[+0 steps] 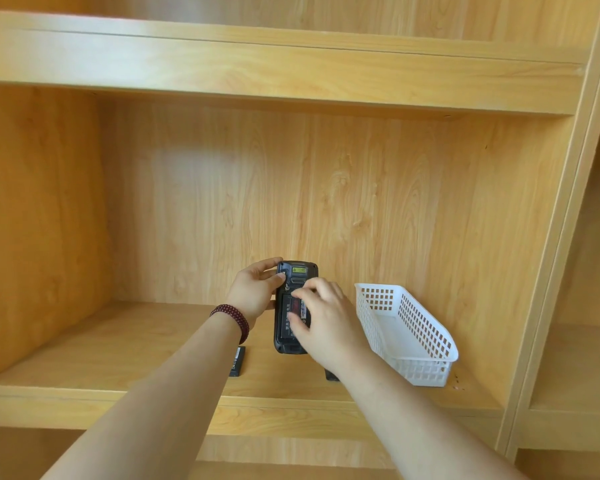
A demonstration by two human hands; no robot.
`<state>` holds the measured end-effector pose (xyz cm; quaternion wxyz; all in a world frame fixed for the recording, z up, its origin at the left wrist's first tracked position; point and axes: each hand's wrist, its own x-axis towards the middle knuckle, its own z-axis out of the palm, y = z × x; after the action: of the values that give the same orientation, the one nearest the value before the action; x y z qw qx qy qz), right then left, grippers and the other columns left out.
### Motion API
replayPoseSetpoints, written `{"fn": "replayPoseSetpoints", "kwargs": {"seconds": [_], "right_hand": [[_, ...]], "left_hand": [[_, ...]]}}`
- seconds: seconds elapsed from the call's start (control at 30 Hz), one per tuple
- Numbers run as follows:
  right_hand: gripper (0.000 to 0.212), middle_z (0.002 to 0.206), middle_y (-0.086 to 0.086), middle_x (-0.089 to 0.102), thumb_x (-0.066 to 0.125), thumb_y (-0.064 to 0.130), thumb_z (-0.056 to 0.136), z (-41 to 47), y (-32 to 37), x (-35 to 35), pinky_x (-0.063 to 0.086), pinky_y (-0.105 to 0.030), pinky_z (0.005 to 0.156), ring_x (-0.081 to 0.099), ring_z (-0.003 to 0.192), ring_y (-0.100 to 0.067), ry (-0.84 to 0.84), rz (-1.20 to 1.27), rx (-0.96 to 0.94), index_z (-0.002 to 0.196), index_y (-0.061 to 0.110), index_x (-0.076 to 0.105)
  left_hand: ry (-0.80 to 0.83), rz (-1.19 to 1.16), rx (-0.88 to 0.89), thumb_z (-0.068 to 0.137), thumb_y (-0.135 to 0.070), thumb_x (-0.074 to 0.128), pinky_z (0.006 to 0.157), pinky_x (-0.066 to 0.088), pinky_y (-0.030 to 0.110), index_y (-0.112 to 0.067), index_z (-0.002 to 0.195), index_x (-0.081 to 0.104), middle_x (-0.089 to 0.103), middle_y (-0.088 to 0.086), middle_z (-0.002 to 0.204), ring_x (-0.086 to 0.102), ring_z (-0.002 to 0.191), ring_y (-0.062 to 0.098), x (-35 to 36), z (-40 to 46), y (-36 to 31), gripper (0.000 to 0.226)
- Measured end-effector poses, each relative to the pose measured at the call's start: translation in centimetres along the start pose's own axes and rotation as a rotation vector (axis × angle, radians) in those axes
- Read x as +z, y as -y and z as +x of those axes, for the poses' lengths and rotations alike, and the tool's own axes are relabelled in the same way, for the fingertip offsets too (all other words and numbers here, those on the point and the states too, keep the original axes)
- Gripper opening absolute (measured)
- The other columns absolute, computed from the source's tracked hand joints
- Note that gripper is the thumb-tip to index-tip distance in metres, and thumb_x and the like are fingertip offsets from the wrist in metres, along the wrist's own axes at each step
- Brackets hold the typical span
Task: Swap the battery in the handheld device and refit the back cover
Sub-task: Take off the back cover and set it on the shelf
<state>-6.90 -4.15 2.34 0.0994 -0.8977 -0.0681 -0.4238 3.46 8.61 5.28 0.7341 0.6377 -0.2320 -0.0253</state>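
Black and rugged, the handheld device (295,306) is being held upright above the middle of the wooden shelf (125,344), its back facing the camera and its cover off. A battery (293,318) is sitting in the open bay. The left hand (257,292), a beaded bracelet (232,318) at its wrist, is gripping the device's upper left side, while the right hand (321,317) is pressing fingers onto the battery's face, grasping nothing. By all appearances the cell is being seated; doing this well means pushing it flat and square toward its contacts, the left hand bracing the casing so nothing twists, and checking that it lies flush before the cover goes on. A second battery (238,362) is lying on the shelf near the front edge, left of the device. A dark piece (330,375), possibly the back cover, is showing beneath the right wrist, too hidden to identify. A white perforated basket (409,327) is standing toward the shelf's right end.
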Motion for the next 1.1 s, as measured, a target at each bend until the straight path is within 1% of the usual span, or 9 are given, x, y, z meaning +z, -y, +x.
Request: {"fn": "replayPoseSetpoints", "kwargs": {"seconds": [0.07, 0.13, 0.33, 0.4, 0.47, 0.63, 0.8, 0.93, 1.1], "right_hand": [[0.045, 0.123, 0.004, 0.050, 0.061, 0.041, 0.085, -0.3, -0.1, 0.1, 0.045, -0.036, 0.095, 0.046, 0.115, -0.019, 0.082, -0.073, 0.010, 0.126, 0.021, 0.059], [0.051, 0.129, 0.004, 0.045, 0.062, 0.044, 0.084, -0.5, -0.3, 0.2, 0.043, -0.036, 0.098, 0.043, 0.119, -0.020, 0.125, -0.137, -0.007, 0.130, 0.022, 0.055], [0.063, 0.134, 0.002, 0.041, 0.065, 0.041, 0.081, -0.6, -0.7, -0.3, 0.040, -0.039, 0.103, 0.038, 0.124, -0.021, 0.205, -0.197, -0.100, 0.137, 0.018, 0.047], [0.063, 0.137, 0.001, 0.040, 0.065, 0.039, 0.082, -0.9, -0.9, -0.4, 0.039, -0.041, 0.104, 0.037, 0.126, -0.022, 0.221, -0.204, -0.133, 0.139, 0.019, 0.046], [0.056, 0.139, 0.000, 0.043, 0.065, 0.037, 0.084, -1.2, -0.9, -0.6, 0.039, -0.041, 0.104, 0.039, 0.128, -0.023, 0.218, -0.210, -0.166, 0.136, 0.022, 0.051], [0.043, 0.134, -0.003, 0.057, 0.072, 0.028, 0.082, -1.7, -0.7, -1.1, 0.051, -0.041, 0.093, 0.053, 0.123, -0.026, 0.186, -0.283, -0.281, 0.123, 0.021, 0.064], [0.041, 0.131, -0.002, 0.060, 0.068, 0.024, 0.084, -1.7, -0.6, -1.0, 0.054, -0.038, 0.084, 0.057, 0.116, -0.025, 0.190, -0.362, -0.378, 0.125, 0.023, 0.062], [0.044, 0.127, 0.000, 0.064, 0.076, 0.028, 0.072, -1.9, -0.3, -0.8, 0.058, -0.033, 0.074, 0.062, 0.111, -0.026, 0.186, -0.447, -0.427, 0.116, 0.026, 0.068], [0.043, 0.124, 0.000, 0.067, 0.079, 0.032, 0.069, -1.9, 0.1, -0.8, 0.060, -0.028, 0.068, 0.065, 0.109, -0.024, 0.180, -0.474, -0.417, 0.110, 0.025, 0.072]], "left_hand": [[-0.003, 0.001, -0.003, 0.094, -0.007, 0.059, 0.059, 0.059, 0.028, -0.022, 0.116, 0.063, 0.076, 0.003, 0.097, 0.072, 0.080, 0.014, 0.0, -0.1, 0.0, 0.026], [-0.004, 0.001, -0.007, 0.094, -0.007, 0.059, 0.058, 0.059, 0.027, -0.021, 0.116, 0.063, 0.075, 0.004, 0.098, 0.071, 0.081, 0.014, 0.1, -0.2, 0.1, 0.026], [-0.002, 0.005, -0.020, 0.095, -0.006, 0.058, 0.056, 0.058, 0.025, -0.019, 0.118, 0.062, 0.074, 0.005, 0.098, 0.070, 0.081, 0.014, 0.1, -0.3, 0.1, 0.027], [-0.004, 0.004, -0.018, 0.095, -0.006, 0.058, 0.057, 0.058, 0.027, -0.018, 0.118, 0.062, 0.074, 0.006, 0.099, 0.070, 0.082, 0.016, 0.1, -0.3, 0.0, 0.027], [-0.006, 0.005, -0.016, 0.094, -0.006, 0.058, 0.058, 0.058, 0.027, -0.018, 0.119, 0.063, 0.074, 0.007, 0.101, 0.070, 0.083, 0.017, 0.1, -0.2, -0.1, 0.028], [-0.006, 0.013, -0.022, 0.094, -0.007, 0.059, 0.060, 0.059, 0.027, -0.020, 0.119, 0.063, 0.074, 0.007, 0.103, 0.070, 0.088, 0.019, 0.3, -0.2, -0.3, 0.028], [-0.006, 0.017, -0.027, 0.094, -0.006, 0.058, 0.064, 0.060, 0.032, -0.018, 0.120, 0.062, 0.075, 0.007, 0.101, 0.071, 0.089, 0.021, 0.4, -0.3, -0.2, 0.029], [-0.001, 0.021, -0.028, 0.095, -0.006, 0.057, 0.063, 0.060, 0.032, -0.017, 0.122, 0.062, 0.074, 0.007, 0.102, 0.070, 0.090, 0.022, 0.5, -0.4, -0.2, 0.029], [-0.001, 0.025, -0.023, 0.096, -0.007, 0.056, 0.061, 0.059, 0.030, -0.014, 0.124, 0.060, 0.074, 0.009, 0.104, 0.070, 0.087, 0.020, 0.4, -0.5, -0.4, 0.029]]}}
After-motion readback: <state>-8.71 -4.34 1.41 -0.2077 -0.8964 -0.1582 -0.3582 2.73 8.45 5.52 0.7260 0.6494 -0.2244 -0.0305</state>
